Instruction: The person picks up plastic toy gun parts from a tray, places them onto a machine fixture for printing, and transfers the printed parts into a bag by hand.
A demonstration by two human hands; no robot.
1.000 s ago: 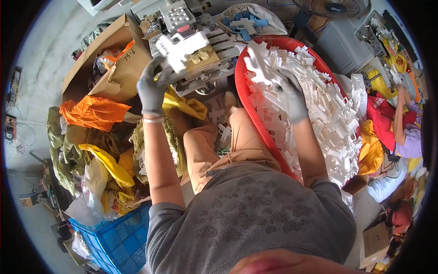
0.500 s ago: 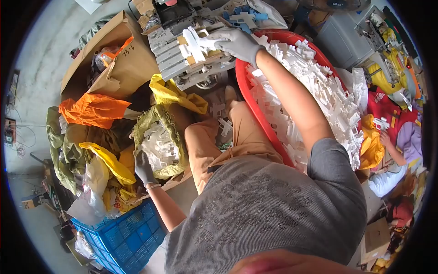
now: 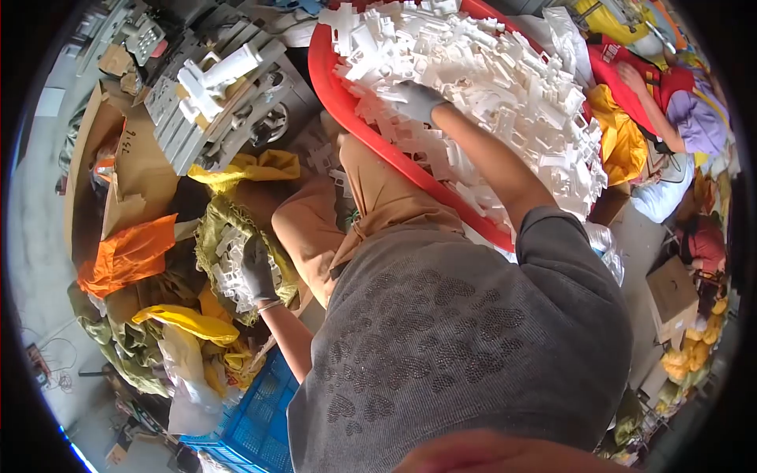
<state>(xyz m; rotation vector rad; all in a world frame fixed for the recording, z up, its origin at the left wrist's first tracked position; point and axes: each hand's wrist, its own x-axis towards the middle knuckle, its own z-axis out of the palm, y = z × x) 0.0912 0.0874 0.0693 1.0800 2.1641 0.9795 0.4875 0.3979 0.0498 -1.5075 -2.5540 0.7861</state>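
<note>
My right hand (image 3: 419,102), in a grey glove, is down among the white plastic toy-gun parts (image 3: 505,94) heaped in a red tub (image 3: 371,142); its fingers are closed on one of them. At the left, my gloved left hand (image 3: 256,272) lies over an olive woven sack (image 3: 211,217) of similar white pieces, fingers stretched out. Some of its fingertips are hard to make out against the sack. A white toy-gun body (image 3: 217,77) rests on the slatted metal machine table (image 3: 177,130), with neither hand touching it.
Left of the machine stands a cardboard box (image 3: 134,165), with an orange bag (image 3: 126,256) below it. A blue crate (image 3: 256,418) is near my left forearm. Another person's arm (image 3: 654,106) shows at the right, beside a yellow sack (image 3: 619,138).
My right hand has left the white toy-gun body on the machine and moved into the red tub. My left hand has shifted further over the sack. The view has turned right.
</note>
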